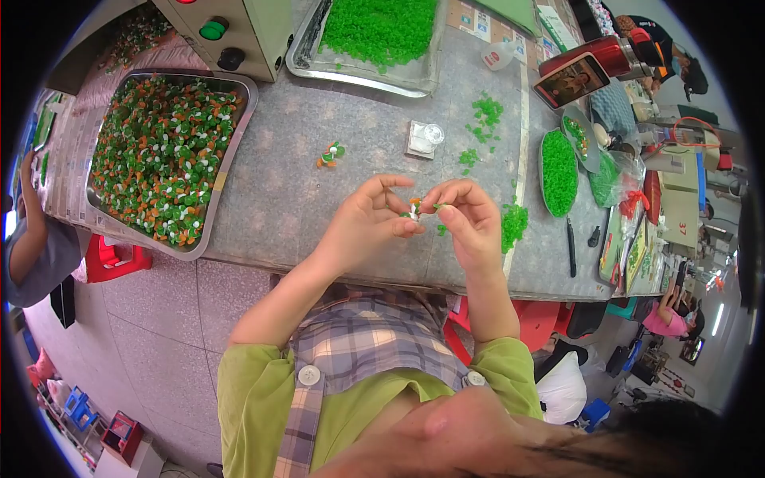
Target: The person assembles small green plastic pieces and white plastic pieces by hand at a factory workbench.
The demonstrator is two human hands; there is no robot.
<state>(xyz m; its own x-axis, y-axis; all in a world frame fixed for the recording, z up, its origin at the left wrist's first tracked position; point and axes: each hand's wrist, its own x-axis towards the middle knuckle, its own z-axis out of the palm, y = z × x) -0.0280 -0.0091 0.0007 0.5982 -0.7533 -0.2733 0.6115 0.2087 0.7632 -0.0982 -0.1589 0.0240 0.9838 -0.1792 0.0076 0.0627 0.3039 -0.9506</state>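
Note:
My left hand (362, 219) is closed at the fingertips around a small white, orange and green plastic figure (413, 210). Right beside it, my right hand (472, 217) pinches a tiny green piece (441, 207) between thumb and forefinger. Both hands are raised over the near part of the grey table (271, 175). Beyond my left hand, a finished-looking figure or two in the same colours (330, 155) lie on the surface. Further off stands a small white square block with a clear round dish (425, 137). Loose green pieces (514, 226) are scattered by my right hand.
On the left, a metal tray (249, 103) is heaped with figures. Another tray (362, 84) at the back holds green pieces, near a machine housing (249, 32). To the right are an oval bowl of green pieces (559, 173), a phone (571, 80), a red flask (590, 56) and a black pen-like tool (571, 248).

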